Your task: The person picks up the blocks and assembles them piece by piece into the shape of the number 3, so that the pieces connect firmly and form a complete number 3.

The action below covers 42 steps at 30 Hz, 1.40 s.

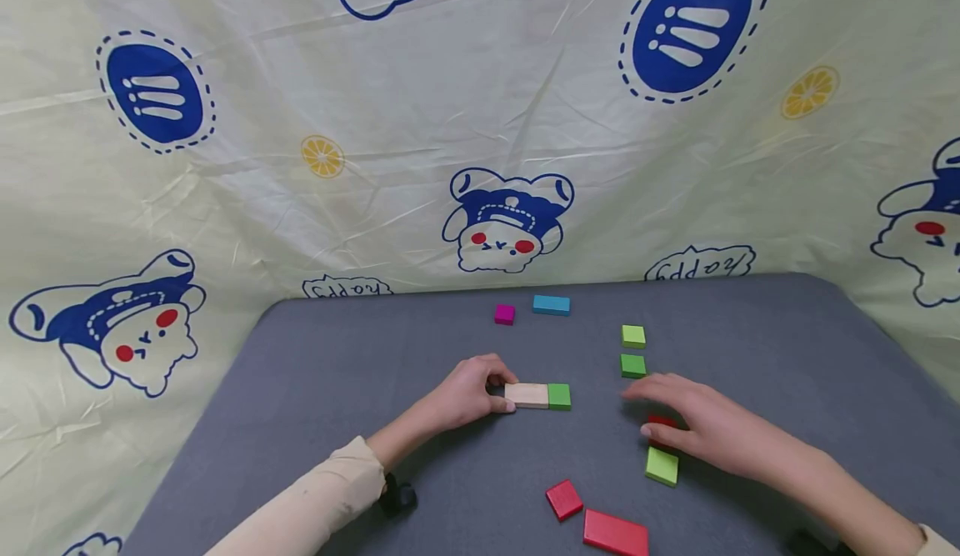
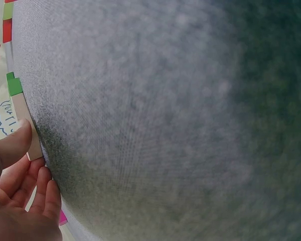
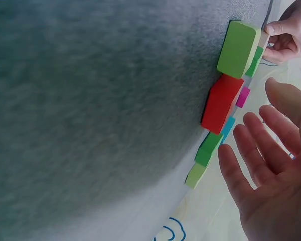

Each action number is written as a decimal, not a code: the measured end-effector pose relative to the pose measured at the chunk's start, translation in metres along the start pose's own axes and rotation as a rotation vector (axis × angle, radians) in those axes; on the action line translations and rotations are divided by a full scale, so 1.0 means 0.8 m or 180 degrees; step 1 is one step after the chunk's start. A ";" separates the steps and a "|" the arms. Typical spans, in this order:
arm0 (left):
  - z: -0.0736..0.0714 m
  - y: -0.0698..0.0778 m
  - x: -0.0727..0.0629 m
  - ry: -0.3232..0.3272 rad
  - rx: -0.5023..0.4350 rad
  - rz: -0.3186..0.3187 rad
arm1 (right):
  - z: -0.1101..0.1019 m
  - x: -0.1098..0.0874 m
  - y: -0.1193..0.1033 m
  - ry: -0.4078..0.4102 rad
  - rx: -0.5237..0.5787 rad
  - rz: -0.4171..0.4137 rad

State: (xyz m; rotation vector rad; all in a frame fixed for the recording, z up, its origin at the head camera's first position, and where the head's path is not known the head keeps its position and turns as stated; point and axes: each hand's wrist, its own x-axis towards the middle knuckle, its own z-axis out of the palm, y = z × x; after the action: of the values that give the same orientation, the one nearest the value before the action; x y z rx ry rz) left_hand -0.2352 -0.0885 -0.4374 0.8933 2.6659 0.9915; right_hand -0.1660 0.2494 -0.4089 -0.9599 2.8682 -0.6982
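My left hand pinches the left end of a plain wooden block lying on the grey table, thumb at the near side and fingers at the far side. A green block sits end to end against the wooden one. In the left wrist view the thumb lies along the wooden block. My right hand hovers with spread fingers over a red block, partly hiding it. The right wrist view shows nothing in that palm, the red block beside the fingers. A light green block lies just nearer.
Beyond the right hand lie a green block and a light green block. A magenta block and a blue block lie near the far edge. Closer in are a small red block and a longer red one.
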 end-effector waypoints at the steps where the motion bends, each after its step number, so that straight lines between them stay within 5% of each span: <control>1: 0.000 0.000 0.000 0.0001 -0.0003 -0.0002 | 0.000 -0.003 0.001 0.0022 -0.0019 -0.0015; 20: -0.002 0.000 0.001 -0.0028 -0.0081 -0.0068 | 0.005 -0.029 0.021 -0.0017 -0.0166 0.0113; 42: 0.000 -0.002 0.002 0.0005 -0.0054 -0.0107 | 0.004 0.015 0.007 -0.0336 0.0042 0.0183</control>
State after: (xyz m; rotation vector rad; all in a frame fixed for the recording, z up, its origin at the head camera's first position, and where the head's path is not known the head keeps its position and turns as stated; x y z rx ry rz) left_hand -0.2370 -0.0888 -0.4385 0.8417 2.6606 1.0062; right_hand -0.1784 0.2450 -0.4130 -0.8810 2.7840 -0.6407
